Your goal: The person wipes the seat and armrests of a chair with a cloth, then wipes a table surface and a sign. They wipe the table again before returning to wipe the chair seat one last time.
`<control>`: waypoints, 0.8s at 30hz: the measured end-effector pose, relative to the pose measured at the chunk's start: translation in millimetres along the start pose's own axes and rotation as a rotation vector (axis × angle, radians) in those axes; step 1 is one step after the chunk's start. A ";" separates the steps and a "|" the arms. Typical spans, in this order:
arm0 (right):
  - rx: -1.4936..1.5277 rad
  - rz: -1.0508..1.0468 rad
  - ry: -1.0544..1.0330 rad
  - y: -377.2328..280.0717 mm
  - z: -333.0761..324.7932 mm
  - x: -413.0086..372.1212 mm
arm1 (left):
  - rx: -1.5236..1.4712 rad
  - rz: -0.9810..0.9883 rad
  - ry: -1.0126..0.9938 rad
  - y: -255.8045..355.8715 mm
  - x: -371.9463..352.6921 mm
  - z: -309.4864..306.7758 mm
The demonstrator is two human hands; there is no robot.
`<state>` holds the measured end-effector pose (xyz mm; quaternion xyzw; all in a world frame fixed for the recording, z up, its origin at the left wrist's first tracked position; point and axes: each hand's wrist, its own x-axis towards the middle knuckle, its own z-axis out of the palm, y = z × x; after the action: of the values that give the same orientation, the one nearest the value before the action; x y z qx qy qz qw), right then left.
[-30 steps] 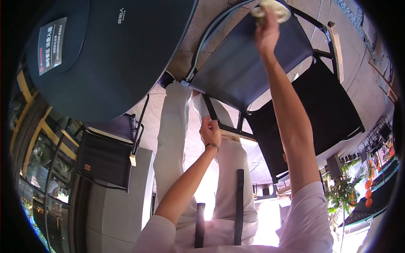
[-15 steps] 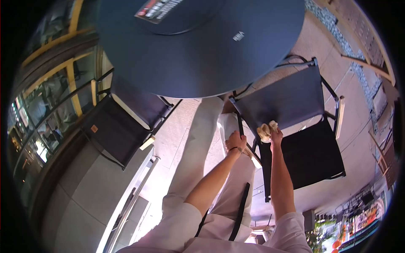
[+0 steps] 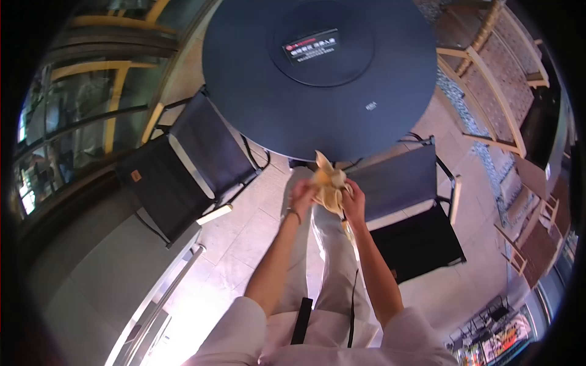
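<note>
A crumpled yellowish cloth (image 3: 330,194) hangs between my two hands, just below the near edge of the round dark table (image 3: 293,116). The fingers of my left hand (image 3: 300,197) are closed on its left side. On its right side, my right hand (image 3: 354,202) grips it too. One corner of the cloth points up toward the table edge. A sign (image 3: 311,46) lies at the table's centre, and a small white label (image 3: 371,106) is on its near right part.
One black chair (image 3: 210,146) stands at the left of the table, another (image 3: 397,183) at the right. A metal rail (image 3: 177,287) runs at lower left beside a grey panel. Windows with yellow frames line the left; wooden furniture (image 3: 488,97) stands at upper right.
My left hand has moved from the right chair's armrest to the cloth. My right hand has brought the cloth left, off the chair, and it is more spread out. The view has shifted.
</note>
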<state>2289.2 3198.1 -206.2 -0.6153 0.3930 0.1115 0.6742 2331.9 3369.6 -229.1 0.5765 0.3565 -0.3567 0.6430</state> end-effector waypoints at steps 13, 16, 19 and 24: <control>-0.021 -0.408 0.146 -131.8 15.0 44.0 | -0.201 0.514 0.003 176.5 -8.5 -24.0; -0.232 -0.250 0.256 -58.4 -7.6 53.0 | 0.383 0.384 0.170 137.2 39.8 -53.8; -0.636 -0.004 0.148 41.6 -21.6 12.9 | 0.623 0.276 0.139 58.2 86.7 -115.1; -1.084 0.073 -0.038 201.5 -24.4 -50.3 | 0.786 0.192 -0.133 47.8 36.5 -129.9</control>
<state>2118.4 3236.3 -320.6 -0.8586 0.2882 0.3325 0.2630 2385.4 3501.0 -248.2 0.7846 0.0955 -0.4407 0.4256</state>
